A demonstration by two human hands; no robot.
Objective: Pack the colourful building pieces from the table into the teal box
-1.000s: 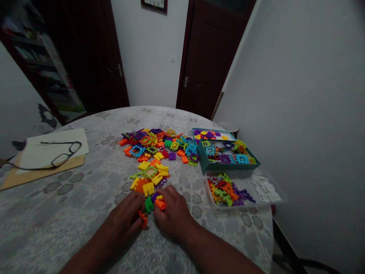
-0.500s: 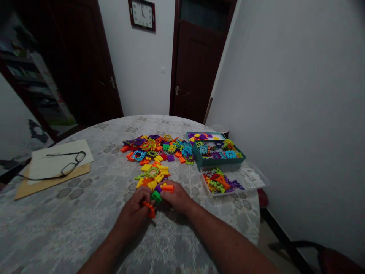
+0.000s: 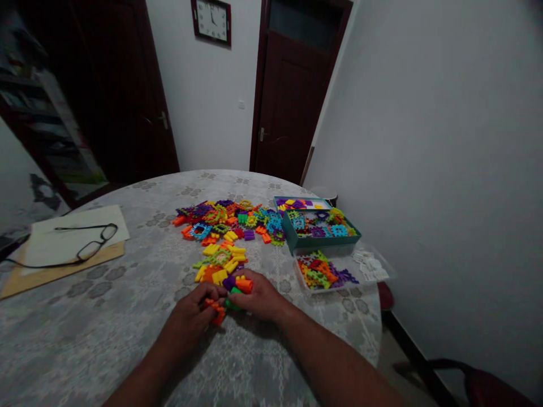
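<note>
My left hand point(image 3: 199, 308) is closed on an orange toothed building piece point(image 3: 217, 314), which sticks out below its fingers. Close beside it, my right hand point(image 3: 261, 297) grips a small cluster of building pieces: a green one point(image 3: 234, 299), a purple one point(image 3: 229, 282) and an orange one point(image 3: 245, 285). The fingertips of both hands nearly meet, and I cannot tell whether the orange toothed piece touches the green one. Just beyond the hands lies an assembled group of yellow, lime and orange pieces point(image 3: 221, 259).
A colourful heap of loose pieces point(image 3: 224, 217) lies farther back. On the right stand a green box point(image 3: 326, 242) and a clear plastic tray point(image 3: 314, 289), both holding pieces. Eyeglasses point(image 3: 91, 249) rest on papers point(image 3: 76, 226) at the left. A patterned cloth point(image 3: 106, 328) covers the round table.
My right hand has turned the cluster, so its purple and orange pieces now show more and the green less. My left hand has shifted slightly left with the orange toothed piece.
</note>
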